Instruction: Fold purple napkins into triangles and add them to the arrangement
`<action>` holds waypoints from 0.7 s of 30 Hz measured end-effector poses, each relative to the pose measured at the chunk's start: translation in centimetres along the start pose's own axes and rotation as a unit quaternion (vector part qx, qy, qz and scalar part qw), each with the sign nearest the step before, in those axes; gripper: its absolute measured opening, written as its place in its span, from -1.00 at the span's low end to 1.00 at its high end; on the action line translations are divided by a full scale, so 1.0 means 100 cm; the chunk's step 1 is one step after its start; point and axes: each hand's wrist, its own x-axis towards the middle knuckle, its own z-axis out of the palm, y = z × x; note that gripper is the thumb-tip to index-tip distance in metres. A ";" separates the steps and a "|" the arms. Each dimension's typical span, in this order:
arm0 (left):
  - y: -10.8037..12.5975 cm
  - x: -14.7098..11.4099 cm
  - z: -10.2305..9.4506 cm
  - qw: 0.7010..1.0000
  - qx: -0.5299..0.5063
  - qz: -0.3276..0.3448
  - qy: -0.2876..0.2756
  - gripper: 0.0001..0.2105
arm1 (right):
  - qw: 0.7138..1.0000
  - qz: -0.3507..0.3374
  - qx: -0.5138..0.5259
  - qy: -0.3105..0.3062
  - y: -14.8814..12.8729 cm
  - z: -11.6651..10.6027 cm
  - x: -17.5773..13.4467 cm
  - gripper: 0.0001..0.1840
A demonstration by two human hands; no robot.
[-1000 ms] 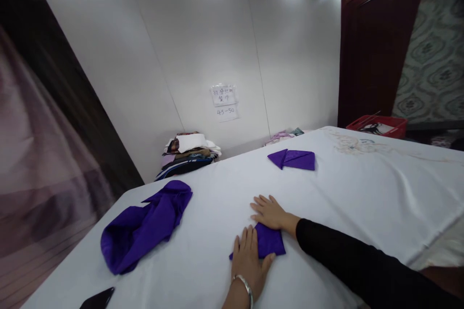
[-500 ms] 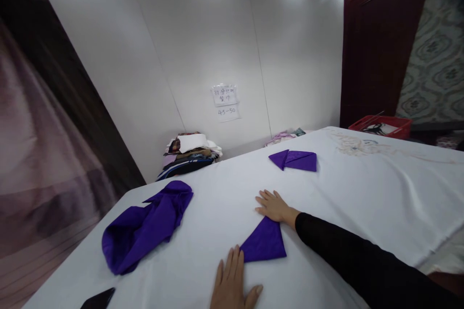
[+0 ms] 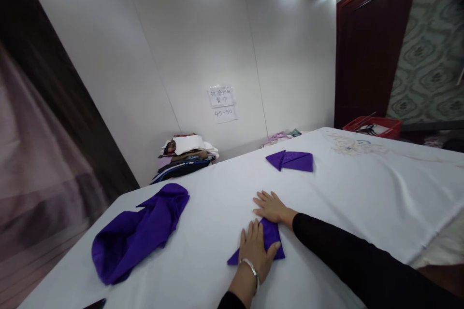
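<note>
A folded purple napkin [image 3: 270, 234] lies flat on the white-covered table, a pointed corner showing at its left. My left hand [image 3: 254, 246], with a silver bracelet at the wrist, rests flat across the middle of it, fingers stretched out. At its far corner my right hand [image 3: 270, 206] presses down with spread fingers, partly on the cloth and partly on the table. Both palms hide portions of the napkin. Beyond them lies another purple napkin [image 3: 297, 161], folded into an arrow-like shape. A crumpled heap of purple cloth [image 3: 145, 234] is off to the left.
Stacked folded clothes [image 3: 186, 154] stand against the white wall behind the table [image 3: 213, 193]. A red basket [image 3: 389, 128] sits past the far right edge. At the near left edge is part of a dark flat object [image 3: 96, 304]. Paper signs [image 3: 222, 104] hang on the wall.
My left hand has moved up and right, from the napkin's left tip onto its middle. My right hand stays at the far corner. The view has shifted slightly.
</note>
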 end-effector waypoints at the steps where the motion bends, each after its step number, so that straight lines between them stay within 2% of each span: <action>1: -0.002 0.002 0.006 1.000 0.003 0.005 -0.001 -0.28 | 1.000 0.003 0.001 0.000 0.000 0.000 0.001 -0.25; 5: -0.014 -0.004 0.016 1.000 0.016 0.017 0.009 -0.29 | 1.000 0.013 0.003 -0.005 0.002 0.001 0.004 -0.24; 13: -0.032 -0.039 0.010 0.999 0.050 -0.007 -0.005 -0.28 | 1.000 0.018 0.006 -0.008 0.007 0.000 0.007 -0.20; 19: -0.063 -0.068 0.023 0.997 0.064 -0.019 0.033 -0.32 | 0.999 0.041 -0.001 -0.005 0.009 -0.001 0.006 -0.21; 21: -0.069 -0.076 0.020 0.997 0.066 -0.041 0.029 -0.33 | 0.999 0.043 -0.002 -0.008 0.009 -0.001 0.006 -0.22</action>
